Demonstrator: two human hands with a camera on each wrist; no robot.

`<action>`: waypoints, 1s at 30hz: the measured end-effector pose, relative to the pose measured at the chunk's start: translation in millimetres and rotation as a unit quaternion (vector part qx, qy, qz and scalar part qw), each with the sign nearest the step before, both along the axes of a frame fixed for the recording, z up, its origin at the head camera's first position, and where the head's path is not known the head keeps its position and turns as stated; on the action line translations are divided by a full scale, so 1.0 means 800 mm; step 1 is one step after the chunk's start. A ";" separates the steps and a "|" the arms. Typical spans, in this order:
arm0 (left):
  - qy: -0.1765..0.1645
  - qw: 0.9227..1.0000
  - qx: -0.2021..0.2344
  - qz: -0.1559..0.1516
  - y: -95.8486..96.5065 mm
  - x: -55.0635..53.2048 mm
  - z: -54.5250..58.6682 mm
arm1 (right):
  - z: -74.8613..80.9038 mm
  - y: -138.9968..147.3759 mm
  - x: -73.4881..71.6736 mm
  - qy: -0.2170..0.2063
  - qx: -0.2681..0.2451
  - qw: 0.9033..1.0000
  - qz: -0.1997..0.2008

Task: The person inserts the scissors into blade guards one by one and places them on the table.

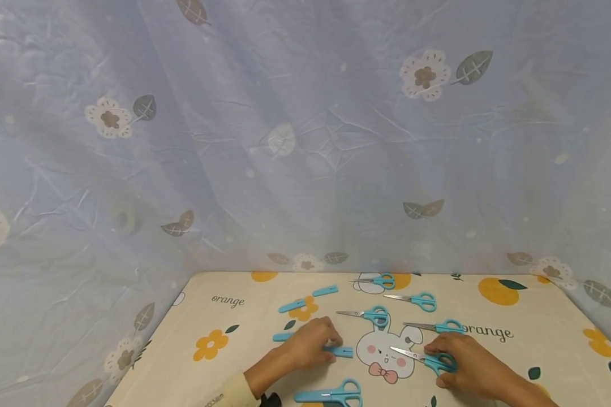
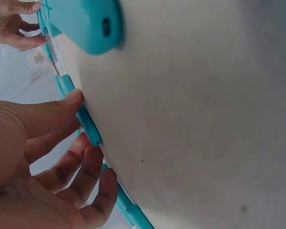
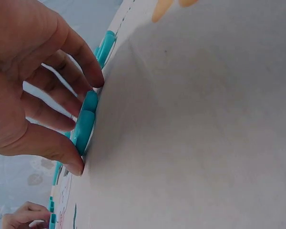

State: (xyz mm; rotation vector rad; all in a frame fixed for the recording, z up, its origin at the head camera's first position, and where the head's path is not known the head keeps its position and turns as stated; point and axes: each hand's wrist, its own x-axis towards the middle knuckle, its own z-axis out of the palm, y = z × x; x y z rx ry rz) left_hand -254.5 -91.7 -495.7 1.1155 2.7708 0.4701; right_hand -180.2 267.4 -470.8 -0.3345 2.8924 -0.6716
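My left hand point(image 1: 310, 343) pinches a light-blue scissors cap point(image 1: 343, 352) lying on the printed tablecloth. In the left wrist view, the thumb is on the near side of that cap point(image 2: 88, 125), with the other fingers bent loosely beyond it. On the right, my right hand point(image 1: 469, 362) has thumb and fingers around the blue handles of a pair of scissors point(image 1: 433, 362). Its bare blades point left, toward the cap. The right wrist view shows the handles point(image 3: 84, 128) between thumb and forefinger, close against the cloth.
Several more uncapped scissors point(image 1: 420, 301) lie beyond the hands, blades leftward. Loose caps point(image 1: 292, 306) lie to the left, one point(image 1: 282, 337) partly behind my left hand. Capped scissors point(image 1: 331, 395) lie at the front. A patterned curtain point(image 1: 305, 169) encloses the table point(image 1: 254, 322).
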 end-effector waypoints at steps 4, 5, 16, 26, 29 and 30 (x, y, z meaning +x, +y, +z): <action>-0.002 1.000 0.025 -0.006 -0.004 -0.022 -0.037 | 0.001 -0.002 -0.001 0.002 0.025 1.000 -0.005; -0.004 1.000 0.028 -0.006 -0.005 -0.026 -0.042 | 0.001 -0.002 -0.001 0.005 0.032 0.999 -0.002; 0.002 1.000 0.024 0.011 0.003 0.014 0.012 | 0.001 -0.009 -0.001 -0.047 0.009 0.998 -0.043; -0.001 0.999 0.032 0.027 0.004 0.033 0.035 | 0.000 -0.004 0.003 0.001 -0.017 1.000 -0.021; 0.016 0.999 0.035 0.010 -0.001 0.027 0.021 | 0.000 0.000 0.006 0.021 -0.014 1.000 -0.010; 0.016 0.999 0.037 0.007 -0.002 0.027 0.021 | -0.001 0.003 0.007 0.026 -0.012 1.000 -0.005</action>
